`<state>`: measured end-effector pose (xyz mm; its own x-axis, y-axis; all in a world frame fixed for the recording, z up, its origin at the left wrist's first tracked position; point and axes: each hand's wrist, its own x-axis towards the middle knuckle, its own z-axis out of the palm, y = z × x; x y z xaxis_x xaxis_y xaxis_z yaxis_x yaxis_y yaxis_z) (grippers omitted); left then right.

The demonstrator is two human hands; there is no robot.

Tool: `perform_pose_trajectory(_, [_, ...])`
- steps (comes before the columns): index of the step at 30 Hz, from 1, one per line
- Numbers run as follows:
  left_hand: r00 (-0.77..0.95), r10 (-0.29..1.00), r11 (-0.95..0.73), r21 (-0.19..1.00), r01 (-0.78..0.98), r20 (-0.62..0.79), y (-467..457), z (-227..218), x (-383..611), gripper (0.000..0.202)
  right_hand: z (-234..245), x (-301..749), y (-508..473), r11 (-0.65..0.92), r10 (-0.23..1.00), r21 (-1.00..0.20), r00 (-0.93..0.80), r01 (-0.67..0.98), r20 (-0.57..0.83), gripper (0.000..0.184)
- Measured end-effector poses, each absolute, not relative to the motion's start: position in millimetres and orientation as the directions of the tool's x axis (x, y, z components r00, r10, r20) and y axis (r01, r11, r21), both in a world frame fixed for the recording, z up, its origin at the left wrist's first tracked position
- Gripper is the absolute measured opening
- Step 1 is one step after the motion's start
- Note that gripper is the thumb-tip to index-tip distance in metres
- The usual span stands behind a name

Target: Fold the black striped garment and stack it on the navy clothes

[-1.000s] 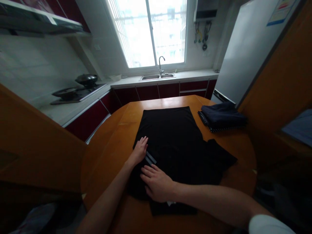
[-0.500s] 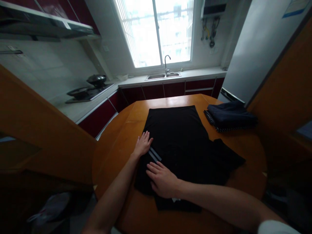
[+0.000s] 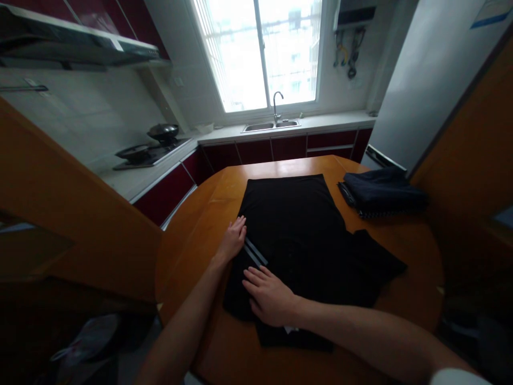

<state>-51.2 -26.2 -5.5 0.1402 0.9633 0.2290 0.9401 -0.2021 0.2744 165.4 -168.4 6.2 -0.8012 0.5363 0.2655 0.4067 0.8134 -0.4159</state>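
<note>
A black T-shirt (image 3: 296, 219) lies spread on the round wooden table (image 3: 192, 230), its hem toward the window and one sleeve sticking out to the right. Two grey stripes (image 3: 255, 251) mark the sleeve on its left side, which lies over the body. At the shirt's left edge rests my left hand (image 3: 233, 239), fingers stretched and close together, the thumb mostly hidden. My right hand (image 3: 272, 297) lies flat on the shirt just below the stripes, fingers a little apart. Under its wrist a small white label (image 3: 291, 330) peeks out.
A stack of folded dark clothes (image 3: 385, 192) sits at the table's right side. Beyond the table run a counter with a sink (image 3: 272, 125) and a stove (image 3: 152, 154) with pans. A fridge (image 3: 433, 85) stands to the right, and a plastic bag (image 3: 92, 337) lies low at left.
My left hand has slid slightly left to the shirt's edge, its fingers drawn closer together and the thumb tucked in. My right hand stays in place on the shirt. The view has shifted slightly.
</note>
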Motion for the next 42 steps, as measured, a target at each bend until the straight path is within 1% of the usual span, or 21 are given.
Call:
perform_pose_trajectory(2, [0.227,0.947,-0.282,0.252,0.926,0.226,-32,-8,-36,0.051,7,166,-168,0.814,0.535,-0.415,-0.801,0.406,0.267,0.050])
perform_pose_trajectory(3, [0.239,0.950,-0.284,0.234,0.930,0.202,-35,-10,-29,0.052,7,166,-168,0.814,0.536,-0.415,-0.801,0.406,0.268,0.050])
perform_pose_trajectory(6, [0.173,0.977,-0.193,0.175,0.966,0.123,-39,-18,-15,0.054,6,166,-168,0.811,0.541,-0.418,-0.797,0.410,0.268,0.050])
perform_pose_trajectory(8, [0.121,0.987,-0.138,0.160,0.977,0.108,-40,-22,-12,0.056,5,165,-168,0.810,0.543,-0.416,-0.796,0.413,0.268,0.050])
perform_pose_trajectory(13, [0.135,0.981,-0.155,0.147,0.977,0.137,-39,-24,-15,0.057,7,165,-168,0.812,0.541,-0.413,-0.797,0.412,0.269,0.049])
perform_pose_trajectory(19, [0.130,0.984,-0.147,0.145,0.978,0.120,-40,-22,-14,0.059,7,166,-168,0.815,0.538,-0.414,-0.796,0.406,0.279,0.049])
perform_pose_trajectory(28, [0.144,0.979,-0.164,0.137,0.977,0.141,-39,-24,-15,0.058,4,164,-167,0.819,0.535,-0.400,-0.799,0.410,0.276,0.049])
perform_pose_trajectory(31, [0.091,0.988,-0.108,0.140,0.984,0.126,-38,-23,-15,0.060,5,165,-167,0.819,0.535,-0.401,-0.799,0.411,0.274,0.049])
perform_pose_trajectory(36, [-0.090,0.990,0.072,0.157,0.985,0.108,-31,-21,-27,0.064,4,166,-167,0.820,0.531,-0.405,-0.801,0.404,0.278,0.050])
perform_pose_trajectory(39, [-0.108,0.988,0.088,0.179,0.980,0.108,-29,-20,-34,0.064,3,166,-167,0.822,0.529,-0.402,-0.804,0.404,0.272,0.050])
perform_pose_trajectory(42, [-0.127,0.980,0.098,0.181,0.979,0.155,-32,-18,-34,0.065,3,166,-167,0.820,0.530,-0.403,-0.805,0.405,0.268,0.051])
